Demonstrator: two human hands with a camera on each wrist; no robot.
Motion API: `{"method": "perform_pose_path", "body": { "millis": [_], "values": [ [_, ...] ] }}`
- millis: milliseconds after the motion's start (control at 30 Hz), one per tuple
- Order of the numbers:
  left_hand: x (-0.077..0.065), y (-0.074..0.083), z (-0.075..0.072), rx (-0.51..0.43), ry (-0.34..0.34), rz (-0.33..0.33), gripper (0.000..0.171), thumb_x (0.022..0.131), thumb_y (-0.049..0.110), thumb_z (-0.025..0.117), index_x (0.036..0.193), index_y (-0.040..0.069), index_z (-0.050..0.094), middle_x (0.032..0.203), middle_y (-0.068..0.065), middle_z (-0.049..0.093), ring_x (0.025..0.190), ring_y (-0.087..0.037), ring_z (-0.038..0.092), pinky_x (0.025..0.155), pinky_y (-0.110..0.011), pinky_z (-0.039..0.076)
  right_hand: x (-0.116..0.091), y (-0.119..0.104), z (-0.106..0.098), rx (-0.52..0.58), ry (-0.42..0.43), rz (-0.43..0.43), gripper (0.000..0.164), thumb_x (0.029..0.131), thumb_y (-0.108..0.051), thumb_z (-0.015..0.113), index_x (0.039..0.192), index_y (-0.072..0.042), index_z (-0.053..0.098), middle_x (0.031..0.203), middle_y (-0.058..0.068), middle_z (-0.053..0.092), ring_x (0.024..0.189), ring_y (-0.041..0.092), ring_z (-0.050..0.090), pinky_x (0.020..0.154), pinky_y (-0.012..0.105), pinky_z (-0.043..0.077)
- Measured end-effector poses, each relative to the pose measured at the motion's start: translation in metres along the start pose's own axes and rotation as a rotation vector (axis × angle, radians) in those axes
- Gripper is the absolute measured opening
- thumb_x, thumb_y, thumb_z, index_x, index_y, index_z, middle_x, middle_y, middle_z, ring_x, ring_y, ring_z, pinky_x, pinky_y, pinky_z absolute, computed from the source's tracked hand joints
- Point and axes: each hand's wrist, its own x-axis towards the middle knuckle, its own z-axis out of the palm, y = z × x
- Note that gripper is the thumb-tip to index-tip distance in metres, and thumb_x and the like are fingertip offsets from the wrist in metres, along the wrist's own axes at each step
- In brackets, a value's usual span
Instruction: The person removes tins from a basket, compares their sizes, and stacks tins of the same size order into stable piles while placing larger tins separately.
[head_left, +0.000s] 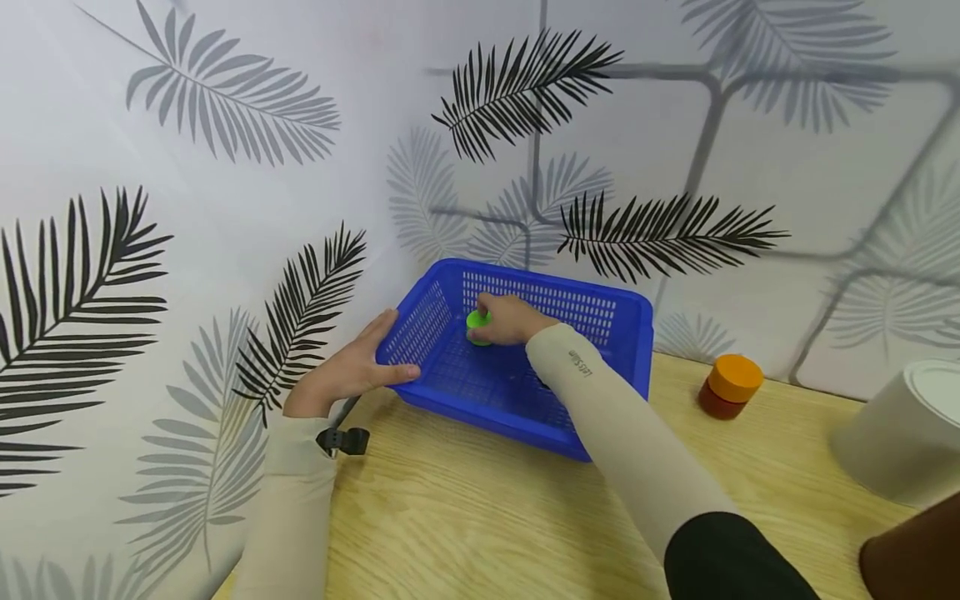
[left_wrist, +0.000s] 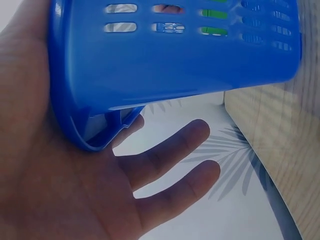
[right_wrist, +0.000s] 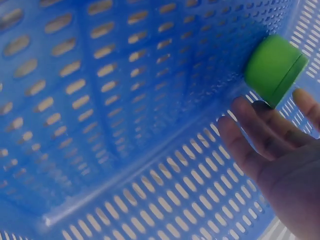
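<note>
A blue plastic basket [head_left: 480, 421] with slotted walls stands on the wooden table. Inside it, toward the far left corner, is a small round green container [right_wrist: 272, 67]. My right hand [head_left: 512, 319] reaches down into the basket and pinches this container at its edge between thumb and fingertips. At the basket's near left corner, my left hand [head_left: 352, 367] rests against the rim. Its thumb lies by the front rim, and in the left wrist view the other fingers stretch out straight beyond the corner.
Right of the basket stands a red jar with an orange lid [head_left: 735, 379]. Farther right is a large white cylindrical container [head_left: 900, 433], with a brown rounded object [head_left: 915, 550] at the lower right edge. A leaf-patterned wall [head_left: 360, 192] rises close behind and left of the basket.
</note>
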Motion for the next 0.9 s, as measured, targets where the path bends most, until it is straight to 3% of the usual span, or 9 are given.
{"method": "perform_pose_path", "body": {
  "millis": [133,400,600,900],
  "values": [
    [-0.001,0.005,0.005,-0.029,-0.008,0.001,0.121,0.084,0.058,0.076,0.163,0.007,0.0,0.168,-0.016,-0.004,0.152,-0.038,0.001,0.118,-0.059,0.012,-0.004,0.006,0.0,-0.004,-0.009,-0.002,0.046,0.094,-0.032,0.074,0.128,-0.007,0.056,0.111,0.009,0.064,0.097,0.025,0.058,0.085,0.04,0.048],
    [0.002,0.006,0.011,-0.024,-0.013,0.008,0.12,0.084,0.057,0.076,0.163,0.006,0.001,0.168,-0.017,-0.003,0.152,-0.037,-0.001,0.118,-0.059,0.01,-0.013,0.012,-0.004,-0.001,0.039,-0.037,0.028,0.087,-0.016,0.078,0.108,-0.006,0.064,0.107,0.01,0.066,0.092,0.024,0.056,0.081,0.038,0.048],
    [0.003,0.004,0.01,-0.003,-0.015,-0.005,0.118,0.085,0.056,0.075,0.163,0.008,0.0,0.168,-0.014,-0.004,0.153,-0.036,-0.001,0.118,-0.058,0.011,-0.027,0.0,-0.029,0.238,0.132,-0.037,0.023,0.089,-0.016,0.068,0.111,-0.009,0.064,0.107,0.011,0.063,0.079,0.022,0.052,0.07,0.036,0.046],
    [-0.002,0.004,-0.002,0.018,-0.007,-0.029,0.117,0.087,0.054,0.074,0.163,0.008,-0.002,0.168,-0.016,-0.006,0.152,-0.038,-0.001,0.117,-0.061,0.011,-0.072,-0.026,-0.08,0.428,0.269,-0.122,0.03,0.097,-0.023,0.067,0.123,-0.009,0.062,0.116,0.013,0.061,0.1,0.026,0.061,0.08,0.041,0.052]
  ]
}}
